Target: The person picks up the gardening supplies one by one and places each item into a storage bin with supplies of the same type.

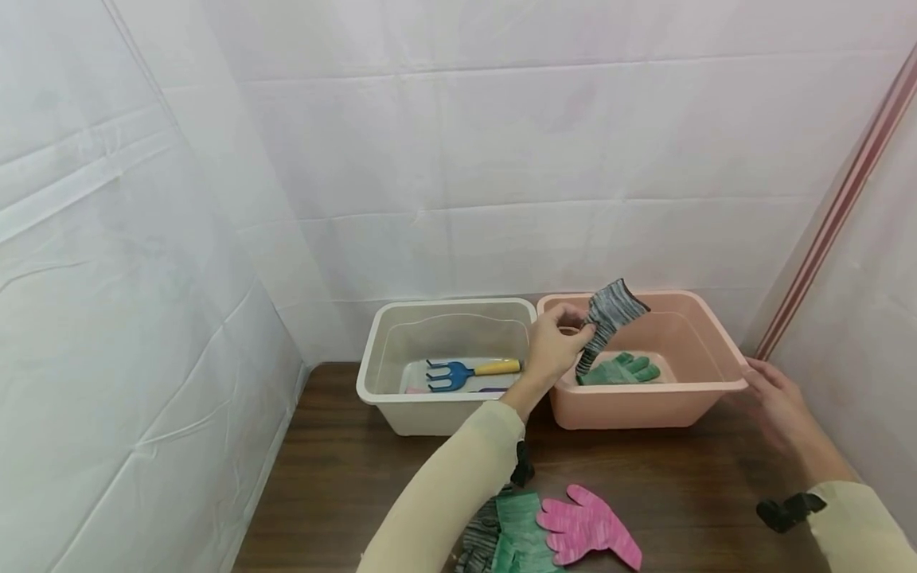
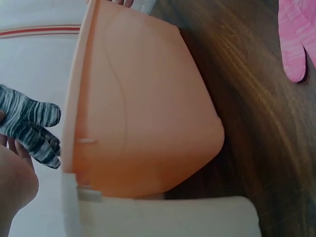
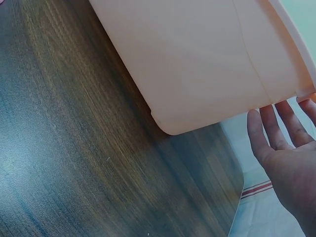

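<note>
My left hand [image 1: 555,346] pinches a grey-and-black knit glove [image 1: 610,316] between thumb and fingers, over the near left part of the pink bin [image 1: 688,406]. The cuff flares upward; in the left wrist view the glove's fingers [image 2: 42,114] point toward the bin's rim. Inside the pink bin lies a green glove [image 1: 622,370]. At the bin's right end, my right hand [image 1: 781,398] touches the outer wall just under the rim. In the right wrist view its fingers [image 3: 269,126] are extended against that wall, and the thumb is hidden.
Left of the pink bin stands a whitish bin [image 1: 401,406] with a blue hand fork [image 1: 450,376] with a yellow handle. Near the front of the wooden table [image 1: 344,477] lie a pink glove [image 1: 587,529], a green glove [image 1: 521,529] and grey-black knit fabric [image 1: 478,537]. White sheeting rises behind.
</note>
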Demonstrator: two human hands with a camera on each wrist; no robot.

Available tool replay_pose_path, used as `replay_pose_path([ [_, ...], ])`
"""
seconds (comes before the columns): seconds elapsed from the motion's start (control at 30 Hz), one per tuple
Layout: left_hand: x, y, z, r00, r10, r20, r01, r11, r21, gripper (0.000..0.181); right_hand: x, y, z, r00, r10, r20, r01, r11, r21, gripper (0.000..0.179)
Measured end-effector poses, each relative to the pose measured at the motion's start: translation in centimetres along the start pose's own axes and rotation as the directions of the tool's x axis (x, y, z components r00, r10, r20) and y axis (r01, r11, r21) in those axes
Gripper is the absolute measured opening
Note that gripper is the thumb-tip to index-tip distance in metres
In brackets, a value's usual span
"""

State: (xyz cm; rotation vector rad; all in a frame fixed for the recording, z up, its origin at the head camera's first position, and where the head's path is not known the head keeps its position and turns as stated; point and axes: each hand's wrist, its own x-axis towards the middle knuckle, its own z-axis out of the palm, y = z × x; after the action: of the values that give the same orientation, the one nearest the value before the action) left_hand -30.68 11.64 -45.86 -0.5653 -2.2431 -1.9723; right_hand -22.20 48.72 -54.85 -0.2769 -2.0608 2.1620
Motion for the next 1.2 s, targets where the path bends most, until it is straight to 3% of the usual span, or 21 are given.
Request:
replay_pose_path([
  [0.23, 0.4, -0.6, 0.7, 0.998, -0.057, -0.015, 0.058, 0.998, 0.035, 0.008, 0.3, -0.7, -0.2, 1.000, -0.004, 0.026, 0.002, 0.997, 0.077, 0.034],
  [0.57, 0.0, -1.1, 0.3, 0.987, -0.081, 0.135, 0.062, 0.989, 0.135, 0.008, 0.4, -0.6, 0.1, 0.999, -0.017, 0.044, 0.013, 0.996, 0.084, 0.036],
  [0.77, 0.0, -1.5, 0.3, 0.982, -0.075, 0.175, 0.034, 0.973, 0.226, 0.008, 0.6, -0.4, 0.2, 0.998, -0.027, 0.059, 0.021, 0.995, 0.102, 0.037],
  [0.97, 0.1, -2.0, 0.8, 0.977, -0.032, 0.212, -0.033, 0.954, 0.297, 0.006, 0.6, -0.5, 0.2, 1.000, -0.009, 0.030, 0.008, 0.999, 0.045, 0.041],
  [1.2, -0.1, -2.2, 1.3, 0.972, -0.044, 0.229, -0.041, 0.934, 0.355, 0.006, 0.4, -0.6, 0.2, 1.000, -0.020, 0.018, 0.020, 0.999, 0.035, 0.039],
])
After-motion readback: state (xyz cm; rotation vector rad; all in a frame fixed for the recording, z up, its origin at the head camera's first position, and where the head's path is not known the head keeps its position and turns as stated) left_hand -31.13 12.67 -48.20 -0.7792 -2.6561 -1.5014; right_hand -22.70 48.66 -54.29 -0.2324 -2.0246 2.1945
